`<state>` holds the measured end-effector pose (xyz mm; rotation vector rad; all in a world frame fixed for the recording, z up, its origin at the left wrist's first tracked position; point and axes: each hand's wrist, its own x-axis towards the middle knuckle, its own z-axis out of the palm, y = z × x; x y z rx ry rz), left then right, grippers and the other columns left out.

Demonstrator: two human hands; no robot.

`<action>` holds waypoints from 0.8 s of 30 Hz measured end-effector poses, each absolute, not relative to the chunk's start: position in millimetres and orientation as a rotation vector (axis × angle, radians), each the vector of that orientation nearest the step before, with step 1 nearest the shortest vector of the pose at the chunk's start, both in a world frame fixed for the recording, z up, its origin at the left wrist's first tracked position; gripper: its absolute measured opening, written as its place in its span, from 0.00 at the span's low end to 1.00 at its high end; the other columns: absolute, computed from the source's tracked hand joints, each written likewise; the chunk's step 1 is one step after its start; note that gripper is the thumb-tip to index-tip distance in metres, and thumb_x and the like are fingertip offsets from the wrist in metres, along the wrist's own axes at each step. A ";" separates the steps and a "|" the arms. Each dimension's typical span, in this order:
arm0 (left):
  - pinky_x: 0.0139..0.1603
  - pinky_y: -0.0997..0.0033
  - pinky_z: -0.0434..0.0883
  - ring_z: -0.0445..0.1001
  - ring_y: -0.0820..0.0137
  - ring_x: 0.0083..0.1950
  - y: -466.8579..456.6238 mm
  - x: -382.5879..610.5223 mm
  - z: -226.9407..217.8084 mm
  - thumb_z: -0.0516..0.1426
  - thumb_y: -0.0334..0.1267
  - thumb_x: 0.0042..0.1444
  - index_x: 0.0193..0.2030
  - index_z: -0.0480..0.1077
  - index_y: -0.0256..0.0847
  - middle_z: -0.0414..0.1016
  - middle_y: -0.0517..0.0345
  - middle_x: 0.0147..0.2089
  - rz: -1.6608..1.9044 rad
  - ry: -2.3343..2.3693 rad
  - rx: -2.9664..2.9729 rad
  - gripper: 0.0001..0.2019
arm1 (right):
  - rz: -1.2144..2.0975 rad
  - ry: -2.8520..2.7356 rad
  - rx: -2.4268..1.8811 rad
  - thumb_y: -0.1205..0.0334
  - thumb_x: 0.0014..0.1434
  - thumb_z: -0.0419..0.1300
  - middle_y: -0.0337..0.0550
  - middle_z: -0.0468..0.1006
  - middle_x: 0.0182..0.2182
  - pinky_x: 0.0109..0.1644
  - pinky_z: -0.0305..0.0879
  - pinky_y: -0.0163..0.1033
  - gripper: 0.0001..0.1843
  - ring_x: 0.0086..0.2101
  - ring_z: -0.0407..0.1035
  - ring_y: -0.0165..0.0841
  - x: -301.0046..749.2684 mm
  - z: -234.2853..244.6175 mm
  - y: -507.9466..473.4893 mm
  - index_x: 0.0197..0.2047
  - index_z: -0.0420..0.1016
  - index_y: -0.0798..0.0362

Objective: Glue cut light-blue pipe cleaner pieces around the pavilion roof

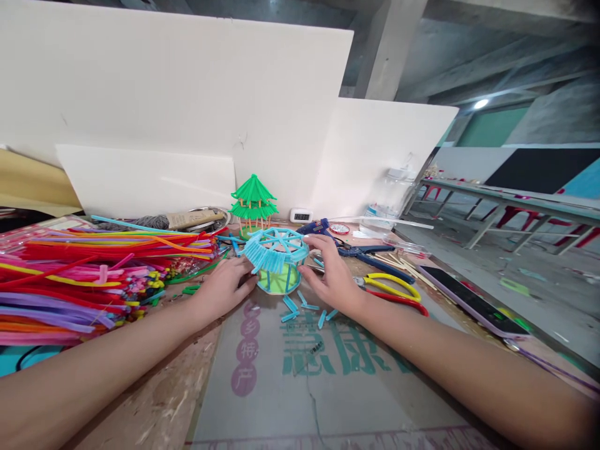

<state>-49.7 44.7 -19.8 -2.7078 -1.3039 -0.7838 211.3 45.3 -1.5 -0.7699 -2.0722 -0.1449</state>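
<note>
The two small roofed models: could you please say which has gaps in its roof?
The round blue chenille model: bare spokes with gaps between them cross its top. The pointed green chenille model behind it is covered to the tip.

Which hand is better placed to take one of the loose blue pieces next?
Probably the right hand: some loose blue pieces lie close beside it, while the left hand is at the opposite side of the blue-roofed model, farther from them.
</note>
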 end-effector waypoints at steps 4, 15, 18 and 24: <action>0.46 0.62 0.66 0.72 0.61 0.45 43.9 -49.4 -19.3 0.50 0.39 0.63 0.38 0.71 0.40 0.74 0.52 0.40 -0.813 -1.310 -2.701 0.10 | -0.160 -2.100 -0.757 0.62 0.63 0.56 0.56 0.65 0.56 0.60 0.62 0.55 0.26 0.57 0.60 0.44 211.6 -0.9 44.1 0.62 0.57 0.52; 0.49 0.60 0.64 0.72 0.61 0.47 36.6 -47.6 -12.0 0.51 0.39 0.63 0.40 0.73 0.40 0.76 0.53 0.43 -0.732 -1.268 -2.739 0.11 | -0.522 -2.215 -0.589 0.49 0.59 0.62 0.55 0.68 0.56 0.66 0.51 0.60 0.32 0.58 0.62 0.45 206.2 20.8 27.9 0.62 0.59 0.50; 0.49 0.59 0.64 0.72 0.60 0.48 35.1 -47.1 -11.2 0.51 0.39 0.63 0.40 0.73 0.40 0.76 0.54 0.44 -0.698 -1.247 -2.738 0.10 | -0.549 -2.237 -0.614 0.49 0.59 0.61 0.54 0.71 0.54 0.66 0.50 0.60 0.28 0.57 0.63 0.44 203.1 27.4 23.5 0.59 0.62 0.51; 0.48 0.60 0.63 0.71 0.61 0.46 36.1 -47.4 -13.3 0.51 0.40 0.63 0.38 0.72 0.41 0.76 0.54 0.42 -0.704 -1.228 -2.725 0.10 | -0.545 -2.265 -0.679 0.48 0.59 0.61 0.53 0.71 0.53 0.67 0.48 0.61 0.26 0.57 0.63 0.44 203.3 31.4 23.1 0.56 0.66 0.51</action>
